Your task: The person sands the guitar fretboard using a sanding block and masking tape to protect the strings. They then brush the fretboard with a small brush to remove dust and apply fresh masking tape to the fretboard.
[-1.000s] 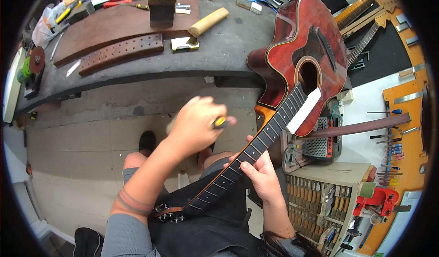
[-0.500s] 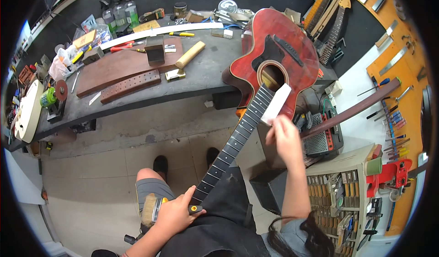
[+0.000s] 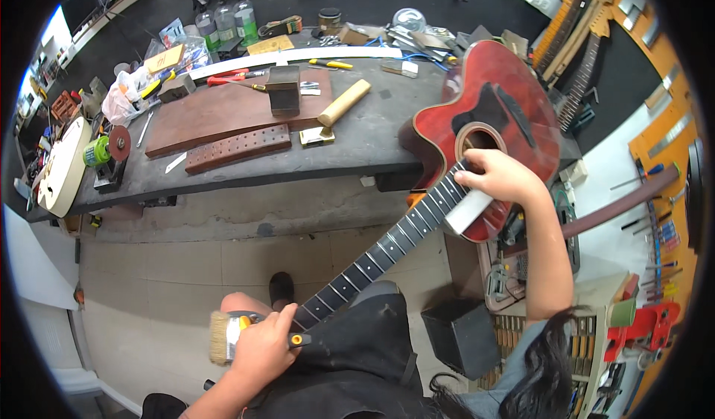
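Observation:
A red acoustic guitar rests with its body at the bench's right end and its neck slanting down toward me. My left hand is closed around a wide flat brush, whose dark handle end sticks out by the neck's lower end; the same hand lies against the neck. Beside the sound hole, my right hand curls over the upper part of a white bar. The bar's lower end shows next to the upper frets of the fretboard. My palm hides its other end.
A dark bench carries a brown board, a drilled wooden block, a wooden-handled hammer and spray bottles. A green grinder stands at left. Spare necks and a tool wall are at right.
My right hand has moved from the white bar's lower end up over its upper part, near the sound hole. The bar has tilted. The whole view has shifted, and more brush bristles show.

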The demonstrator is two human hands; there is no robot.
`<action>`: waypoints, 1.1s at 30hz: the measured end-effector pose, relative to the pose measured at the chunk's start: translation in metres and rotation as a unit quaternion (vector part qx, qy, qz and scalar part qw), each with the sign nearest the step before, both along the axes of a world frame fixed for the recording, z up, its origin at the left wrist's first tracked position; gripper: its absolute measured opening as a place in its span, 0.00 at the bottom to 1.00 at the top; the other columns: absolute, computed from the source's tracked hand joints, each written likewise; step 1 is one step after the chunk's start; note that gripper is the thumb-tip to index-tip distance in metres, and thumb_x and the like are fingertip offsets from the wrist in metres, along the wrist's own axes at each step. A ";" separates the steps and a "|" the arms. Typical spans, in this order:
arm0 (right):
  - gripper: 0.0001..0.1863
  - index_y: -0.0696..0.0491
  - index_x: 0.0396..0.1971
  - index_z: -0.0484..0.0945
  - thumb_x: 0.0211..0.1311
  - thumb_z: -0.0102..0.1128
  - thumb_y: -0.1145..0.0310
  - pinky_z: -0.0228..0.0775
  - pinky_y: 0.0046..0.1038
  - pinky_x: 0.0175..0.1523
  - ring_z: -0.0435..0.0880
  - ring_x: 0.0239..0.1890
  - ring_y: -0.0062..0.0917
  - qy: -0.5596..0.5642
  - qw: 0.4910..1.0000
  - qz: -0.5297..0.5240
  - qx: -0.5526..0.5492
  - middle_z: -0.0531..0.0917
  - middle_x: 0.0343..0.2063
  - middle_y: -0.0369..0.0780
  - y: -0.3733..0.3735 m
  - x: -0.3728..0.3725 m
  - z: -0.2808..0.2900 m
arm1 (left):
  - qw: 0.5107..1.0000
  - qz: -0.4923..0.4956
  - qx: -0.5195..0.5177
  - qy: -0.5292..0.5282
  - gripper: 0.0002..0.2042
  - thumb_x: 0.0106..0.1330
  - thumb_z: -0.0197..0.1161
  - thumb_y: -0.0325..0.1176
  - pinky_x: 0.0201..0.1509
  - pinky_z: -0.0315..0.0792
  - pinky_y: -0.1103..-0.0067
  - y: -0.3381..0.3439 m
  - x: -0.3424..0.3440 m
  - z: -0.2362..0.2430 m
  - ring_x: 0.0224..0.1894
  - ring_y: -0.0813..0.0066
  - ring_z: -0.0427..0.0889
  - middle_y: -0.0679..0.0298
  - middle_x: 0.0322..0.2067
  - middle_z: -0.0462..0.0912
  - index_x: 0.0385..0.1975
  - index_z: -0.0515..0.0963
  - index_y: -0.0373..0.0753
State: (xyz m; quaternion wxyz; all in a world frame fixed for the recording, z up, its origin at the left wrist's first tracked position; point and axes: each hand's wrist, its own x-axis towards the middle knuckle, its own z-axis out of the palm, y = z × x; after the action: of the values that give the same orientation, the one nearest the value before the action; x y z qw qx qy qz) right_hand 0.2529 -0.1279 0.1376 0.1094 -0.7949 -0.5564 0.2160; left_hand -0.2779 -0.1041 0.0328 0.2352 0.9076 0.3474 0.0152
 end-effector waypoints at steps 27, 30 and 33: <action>0.36 0.71 0.58 0.80 0.70 0.82 0.51 0.83 0.39 0.59 0.91 0.53 0.36 0.345 0.928 -0.140 0.010 0.91 0.51 0.55 0.125 0.061 -0.005 | 0.977 -0.003 0.149 0.152 0.22 0.60 0.73 0.28 0.48 0.87 0.55 0.323 0.089 0.224 0.44 0.45 0.93 0.52 0.46 0.90 0.56 0.82 0.42; 0.38 0.71 0.60 0.80 0.70 0.82 0.50 0.83 0.39 0.61 0.90 0.56 0.37 0.313 0.935 -0.166 0.003 0.90 0.53 0.56 0.145 0.067 -0.004 | 0.980 -0.019 0.139 0.144 0.22 0.61 0.71 0.26 0.51 0.86 0.55 0.371 0.105 0.214 0.46 0.45 0.93 0.52 0.47 0.91 0.57 0.83 0.41; 0.38 0.71 0.60 0.80 0.70 0.81 0.50 0.83 0.39 0.59 0.91 0.54 0.35 0.314 0.929 -0.196 -0.009 0.90 0.53 0.55 0.158 0.071 -0.002 | 0.980 -0.038 0.127 0.150 0.21 0.61 0.71 0.25 0.53 0.86 0.55 0.408 0.124 0.205 0.48 0.45 0.93 0.52 0.49 0.91 0.57 0.83 0.41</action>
State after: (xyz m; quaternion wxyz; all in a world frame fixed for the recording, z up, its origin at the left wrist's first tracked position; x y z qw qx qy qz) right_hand 0.3243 0.0299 0.1352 0.3118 -0.7808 -0.3246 0.4334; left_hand -0.1540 0.3044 0.2379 0.0639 0.9346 0.3391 -0.0862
